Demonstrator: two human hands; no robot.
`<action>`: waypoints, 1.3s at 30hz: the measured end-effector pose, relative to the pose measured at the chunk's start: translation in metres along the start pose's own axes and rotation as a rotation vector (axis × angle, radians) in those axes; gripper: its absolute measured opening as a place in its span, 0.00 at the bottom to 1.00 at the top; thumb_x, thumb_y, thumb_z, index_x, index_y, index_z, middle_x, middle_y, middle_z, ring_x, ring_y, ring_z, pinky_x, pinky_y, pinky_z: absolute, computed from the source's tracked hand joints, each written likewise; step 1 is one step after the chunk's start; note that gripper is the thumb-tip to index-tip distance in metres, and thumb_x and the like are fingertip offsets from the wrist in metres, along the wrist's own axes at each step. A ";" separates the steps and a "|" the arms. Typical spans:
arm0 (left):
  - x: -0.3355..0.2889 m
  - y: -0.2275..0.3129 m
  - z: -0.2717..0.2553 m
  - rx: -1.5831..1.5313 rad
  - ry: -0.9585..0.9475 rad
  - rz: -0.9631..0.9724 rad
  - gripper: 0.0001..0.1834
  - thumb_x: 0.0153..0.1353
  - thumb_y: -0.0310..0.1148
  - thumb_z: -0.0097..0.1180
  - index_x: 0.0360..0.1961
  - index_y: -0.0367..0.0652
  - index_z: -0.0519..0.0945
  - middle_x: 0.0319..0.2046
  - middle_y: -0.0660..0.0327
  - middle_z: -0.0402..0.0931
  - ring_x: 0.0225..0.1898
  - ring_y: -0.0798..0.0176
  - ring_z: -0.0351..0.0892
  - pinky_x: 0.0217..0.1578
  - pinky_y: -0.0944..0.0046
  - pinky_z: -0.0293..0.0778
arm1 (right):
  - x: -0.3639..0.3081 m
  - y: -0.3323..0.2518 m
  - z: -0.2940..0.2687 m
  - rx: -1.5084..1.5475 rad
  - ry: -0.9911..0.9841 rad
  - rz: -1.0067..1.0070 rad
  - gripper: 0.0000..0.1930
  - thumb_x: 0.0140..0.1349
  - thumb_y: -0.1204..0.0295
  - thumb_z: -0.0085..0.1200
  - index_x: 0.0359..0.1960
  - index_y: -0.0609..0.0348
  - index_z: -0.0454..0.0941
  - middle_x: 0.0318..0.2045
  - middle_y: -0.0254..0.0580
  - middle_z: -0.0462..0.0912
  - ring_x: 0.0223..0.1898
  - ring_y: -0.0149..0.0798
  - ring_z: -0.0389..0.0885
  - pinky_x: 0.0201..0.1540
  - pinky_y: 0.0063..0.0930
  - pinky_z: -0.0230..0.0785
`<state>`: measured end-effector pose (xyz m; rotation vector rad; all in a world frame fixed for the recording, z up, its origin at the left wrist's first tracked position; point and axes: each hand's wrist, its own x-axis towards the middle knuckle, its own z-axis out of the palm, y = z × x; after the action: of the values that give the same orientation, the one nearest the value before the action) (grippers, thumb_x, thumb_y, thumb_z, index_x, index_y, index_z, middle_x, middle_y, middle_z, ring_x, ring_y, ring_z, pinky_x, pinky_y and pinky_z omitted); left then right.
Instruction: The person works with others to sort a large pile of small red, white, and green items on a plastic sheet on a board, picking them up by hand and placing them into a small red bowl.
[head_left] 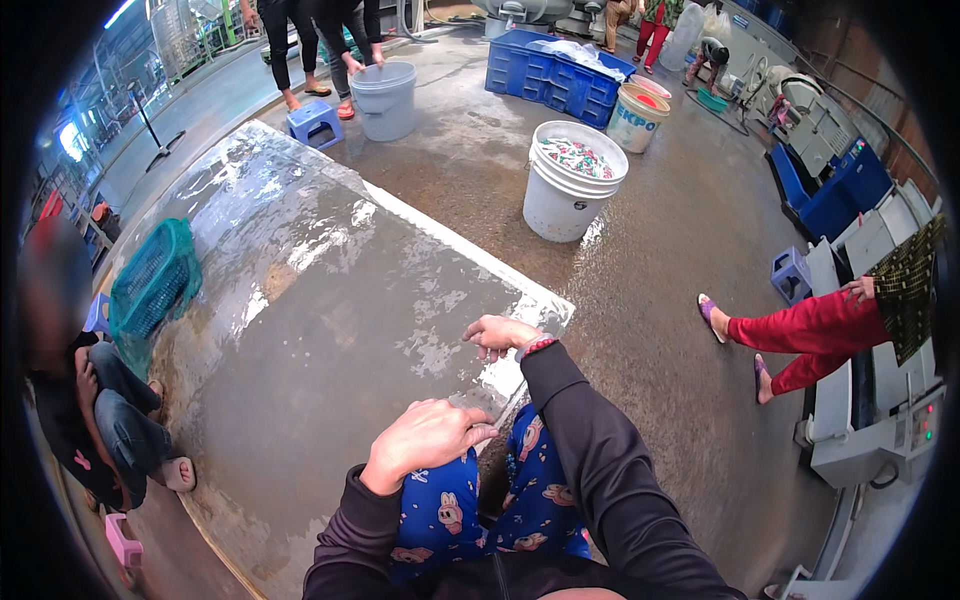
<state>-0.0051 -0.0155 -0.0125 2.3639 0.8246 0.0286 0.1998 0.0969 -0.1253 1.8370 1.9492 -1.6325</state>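
At the near edge of the wet steel table [300, 330], your right hand [500, 335] rests with fingers curled, holding nothing. Your left hand [425, 440] lies flat and empty on your knee [440, 510], just beside the table edge.

Under your right hand's [500, 335] fingertips [478, 348] lies the wet, glossy grey metal tabletop [300, 330], smooth with dull patches. Your left hand [425, 440] rests on soft, matt blue printed cloth trousers [445, 515]. Beyond your fingers, the white plastic bucket [560, 205] looks smooth, the rough concrete floor [660, 260] shiny with water.
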 end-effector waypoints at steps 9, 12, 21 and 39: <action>-0.005 -0.004 0.000 0.009 0.014 0.022 0.15 0.58 0.44 0.45 0.35 0.48 0.78 0.18 0.52 0.75 0.26 0.49 0.75 0.29 0.54 0.70 | -0.001 -0.001 0.004 -0.030 0.027 0.001 0.25 0.51 0.78 0.35 0.53 0.56 0.67 0.25 0.37 0.78 0.20 0.29 0.75 0.25 0.23 0.70; -0.004 -0.002 -0.002 0.013 -0.008 0.005 0.15 0.58 0.44 0.45 0.35 0.48 0.78 0.18 0.52 0.74 0.26 0.49 0.75 0.28 0.54 0.70 | -0.003 0.001 0.004 -0.030 0.036 0.003 0.25 0.50 0.79 0.34 0.53 0.56 0.67 0.25 0.37 0.78 0.20 0.29 0.75 0.25 0.23 0.70; 0.000 0.001 -0.004 0.047 -0.059 0.030 0.15 0.54 0.45 0.49 0.39 0.51 0.77 0.21 0.53 0.76 0.27 0.50 0.76 0.29 0.56 0.71 | -0.009 0.001 0.001 -0.071 0.056 -0.058 0.20 0.56 0.74 0.38 0.52 0.56 0.69 0.25 0.38 0.78 0.20 0.30 0.74 0.24 0.25 0.69; 0.000 0.004 -0.008 -0.082 -0.251 0.060 0.17 0.58 0.47 0.46 0.46 0.55 0.75 0.22 0.66 0.79 0.31 0.59 0.78 0.31 0.64 0.71 | -0.016 -0.003 0.004 -0.062 0.063 -0.001 0.25 0.48 0.79 0.35 0.51 0.57 0.69 0.24 0.37 0.78 0.20 0.31 0.75 0.25 0.25 0.70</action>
<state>-0.0047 -0.0140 -0.0035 2.2563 0.6200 -0.2014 0.2006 0.0829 -0.1154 1.8878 2.0012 -1.5143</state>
